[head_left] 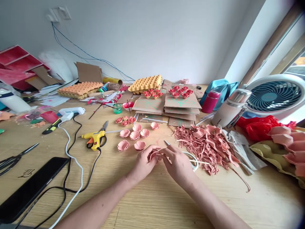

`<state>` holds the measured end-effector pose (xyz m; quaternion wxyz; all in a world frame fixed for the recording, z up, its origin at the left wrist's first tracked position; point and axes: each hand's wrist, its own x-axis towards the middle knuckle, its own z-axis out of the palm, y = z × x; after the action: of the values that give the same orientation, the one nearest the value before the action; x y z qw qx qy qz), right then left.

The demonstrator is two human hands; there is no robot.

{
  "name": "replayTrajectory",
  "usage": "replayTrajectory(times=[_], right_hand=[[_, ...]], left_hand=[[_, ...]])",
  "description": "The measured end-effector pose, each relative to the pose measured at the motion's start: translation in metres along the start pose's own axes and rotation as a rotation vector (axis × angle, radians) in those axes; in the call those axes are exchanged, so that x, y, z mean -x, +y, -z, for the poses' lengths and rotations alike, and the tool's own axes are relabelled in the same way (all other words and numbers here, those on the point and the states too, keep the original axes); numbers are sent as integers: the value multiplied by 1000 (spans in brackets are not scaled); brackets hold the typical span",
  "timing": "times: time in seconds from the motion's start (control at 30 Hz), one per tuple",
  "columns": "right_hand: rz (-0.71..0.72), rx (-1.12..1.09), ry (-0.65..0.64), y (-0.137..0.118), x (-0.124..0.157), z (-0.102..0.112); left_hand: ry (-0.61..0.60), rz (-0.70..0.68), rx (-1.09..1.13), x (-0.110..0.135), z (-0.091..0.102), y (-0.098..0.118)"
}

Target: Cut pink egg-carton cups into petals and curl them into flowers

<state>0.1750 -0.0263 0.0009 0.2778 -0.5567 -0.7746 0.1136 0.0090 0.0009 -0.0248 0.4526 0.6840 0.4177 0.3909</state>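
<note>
My left hand (144, 162) and my right hand (177, 163) meet over the wooden table (154, 197), fingers pinched together on a small pink paper flower piece (154, 155). Just beyond them lie several finished pink paper flowers (134, 135). White-handled scissors (190, 157) lie under and right of my right hand. A heap of pink paper scraps (207, 144) spreads to the right.
A yellow glue gun (95, 139) with black cable lies to the left, past it a black phone (30, 187) and dark scissors (11, 159). Cardboard stacks (166, 105) carry red flowers; egg trays (145, 83), a steel flask (230, 108) and a fan (276, 95) stand behind.
</note>
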Motion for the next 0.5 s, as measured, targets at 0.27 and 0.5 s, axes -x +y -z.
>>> replayTrajectory(times=[0.27,0.5], right_hand=[[-17,-225,21,4,-2,3],[-51,-179,-30,5,-1,-3]], left_hand=[[15,4,65,0,4,0],[31,-79,-81,0,3,-6]])
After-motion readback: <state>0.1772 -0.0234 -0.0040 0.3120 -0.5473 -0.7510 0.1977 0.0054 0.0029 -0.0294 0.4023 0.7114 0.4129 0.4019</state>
